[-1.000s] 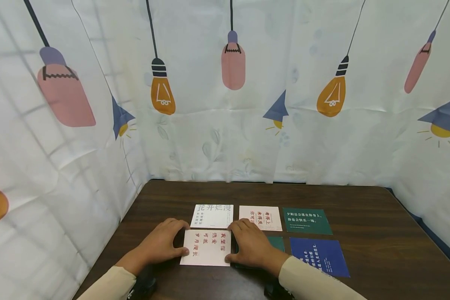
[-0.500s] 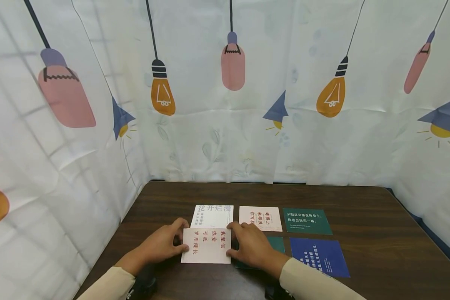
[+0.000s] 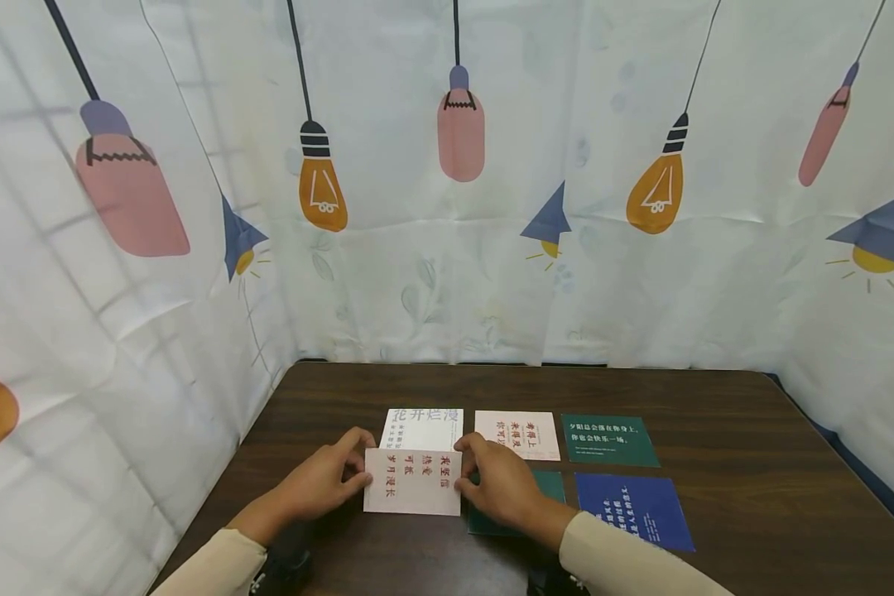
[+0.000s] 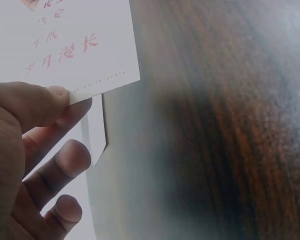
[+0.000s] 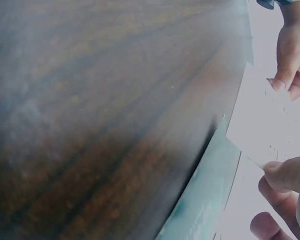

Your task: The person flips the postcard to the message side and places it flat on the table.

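A pale pink card [image 3: 413, 488] with columns of red Chinese characters is held level between both hands in the head view. My left hand [image 3: 322, 478] pinches its left edge between thumb and forefinger; in the left wrist view the thumb lies on the printed face and the other fingers curl loosely below. My right hand [image 3: 501, 484] pinches the opposite edge the same way, as the right wrist view also shows. Just behind it lies a white card [image 3: 421, 429], its lower part covered. A dark green card [image 3: 550, 483] lies partly under my right hand.
On the dark wooden table [image 3: 752, 463] lie a pink card [image 3: 517, 434] with red print, a green card [image 3: 611, 439] with white print, and a blue card [image 3: 633, 507] partly covered by my right sleeve [image 3: 633, 556]. A lamp-patterned white curtain [image 3: 417, 290] surrounds the table.
Both hands have lifted the pink card up off the table and slightly away from me; more of the green card beside it shows. The other cards stay put.
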Motion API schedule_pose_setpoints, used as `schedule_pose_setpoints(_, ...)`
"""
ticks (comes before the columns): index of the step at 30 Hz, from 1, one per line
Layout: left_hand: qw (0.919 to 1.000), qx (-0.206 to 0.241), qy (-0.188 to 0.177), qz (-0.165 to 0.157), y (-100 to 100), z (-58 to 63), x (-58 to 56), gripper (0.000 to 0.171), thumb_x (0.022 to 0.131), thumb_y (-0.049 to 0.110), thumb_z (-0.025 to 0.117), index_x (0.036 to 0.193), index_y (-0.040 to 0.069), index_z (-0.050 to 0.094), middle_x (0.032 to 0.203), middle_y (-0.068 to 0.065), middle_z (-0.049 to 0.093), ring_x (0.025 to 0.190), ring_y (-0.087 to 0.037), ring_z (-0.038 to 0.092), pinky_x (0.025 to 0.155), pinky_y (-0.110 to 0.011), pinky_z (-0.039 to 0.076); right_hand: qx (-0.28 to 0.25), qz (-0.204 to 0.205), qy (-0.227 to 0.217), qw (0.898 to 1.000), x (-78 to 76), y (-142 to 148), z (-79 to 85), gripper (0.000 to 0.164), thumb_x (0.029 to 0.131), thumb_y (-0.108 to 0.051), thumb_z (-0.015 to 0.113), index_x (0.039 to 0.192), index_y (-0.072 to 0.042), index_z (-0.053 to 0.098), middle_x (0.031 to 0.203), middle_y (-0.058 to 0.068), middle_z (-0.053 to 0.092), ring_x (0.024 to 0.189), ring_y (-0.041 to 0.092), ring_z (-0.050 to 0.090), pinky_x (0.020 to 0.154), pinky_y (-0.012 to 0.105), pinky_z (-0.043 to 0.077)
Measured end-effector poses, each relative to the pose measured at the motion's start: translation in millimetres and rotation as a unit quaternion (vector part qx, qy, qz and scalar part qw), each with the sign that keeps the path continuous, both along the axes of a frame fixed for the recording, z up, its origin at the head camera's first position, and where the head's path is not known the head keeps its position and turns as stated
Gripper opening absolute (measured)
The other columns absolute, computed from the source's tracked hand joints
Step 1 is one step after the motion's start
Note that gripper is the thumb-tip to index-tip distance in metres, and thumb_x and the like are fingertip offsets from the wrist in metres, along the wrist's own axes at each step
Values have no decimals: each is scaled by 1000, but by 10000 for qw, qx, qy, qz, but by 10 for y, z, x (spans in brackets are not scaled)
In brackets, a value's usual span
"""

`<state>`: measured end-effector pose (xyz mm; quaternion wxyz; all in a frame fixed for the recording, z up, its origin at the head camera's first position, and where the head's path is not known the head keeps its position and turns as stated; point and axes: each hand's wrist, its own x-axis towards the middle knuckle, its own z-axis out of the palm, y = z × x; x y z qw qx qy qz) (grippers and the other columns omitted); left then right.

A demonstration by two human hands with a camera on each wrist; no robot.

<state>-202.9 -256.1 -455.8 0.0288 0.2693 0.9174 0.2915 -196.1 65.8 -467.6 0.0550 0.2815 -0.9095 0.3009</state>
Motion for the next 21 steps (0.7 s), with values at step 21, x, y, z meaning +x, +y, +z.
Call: schedule_pose_setpoints(21,9992,29,79,392,28,47,0,13,96,18,74,97,22,62,95,14,71,87,-3,66,74,-32,51,137,69,422,9990,-39,73,36,7,96,-27,75,89,-25,75,85,-18,65,81,3,53,66,26,47)
